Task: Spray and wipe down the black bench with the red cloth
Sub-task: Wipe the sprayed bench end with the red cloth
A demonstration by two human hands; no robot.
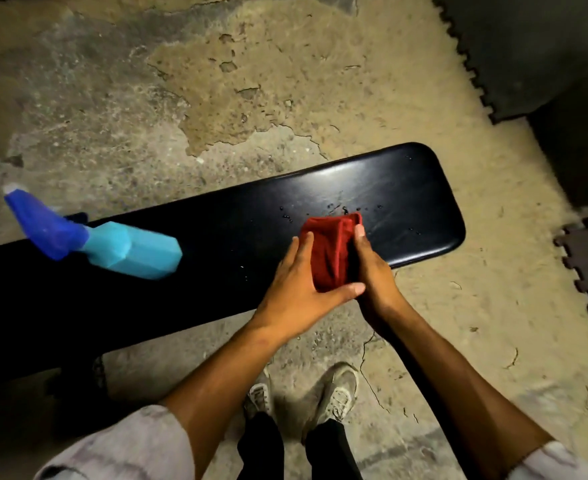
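A blue spray bottle [112, 242] lies on the black bench [406, 202] well left of the red cloth [330, 251] – bunched on the droplet-speckled pad, left hand [299, 285] and right hand [372, 271] both clamped around it.

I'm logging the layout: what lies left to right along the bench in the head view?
Spray bottle → left hand → red cloth → right hand → droplets on the bench end.

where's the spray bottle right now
In the head view, the light blue plastic spray bottle with its dark blue trigger head lies on its side on the left part of the long black padded bench, left of both hands.
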